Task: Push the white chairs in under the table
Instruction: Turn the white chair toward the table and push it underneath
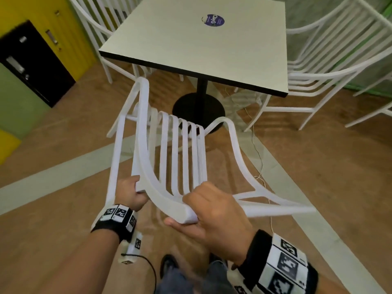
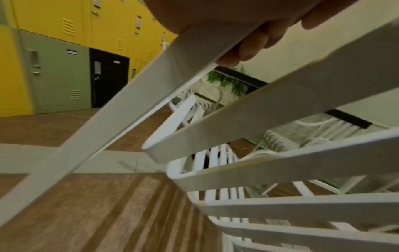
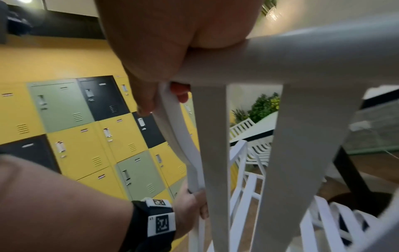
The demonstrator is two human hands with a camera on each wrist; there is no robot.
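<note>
A white slatted chair [image 1: 176, 158] stands in front of me, its seat pointing at the table's black pedestal base [image 1: 198, 109]. The white-topped table [image 1: 191, 45] has a black edge and lies beyond the chair's backrest. My left hand [image 1: 131, 192] grips the left end of the backrest, fingers curled round the bar [image 2: 248, 34]. My right hand [image 1: 212, 209] grips the curved top rail, thumb under it and fingers over it [image 3: 155, 51]. The chair's slats [image 2: 259, 110] fill the left wrist view. The chair's legs are mostly hidden.
Another white chair [image 1: 331, 66] stands at the table's right side and one more [image 1: 99, 22] at its far left. Yellow, green and black lockers [image 1: 36, 60] line the left wall. A thin cable [image 1: 257, 149] trails over the wooden floor on the right.
</note>
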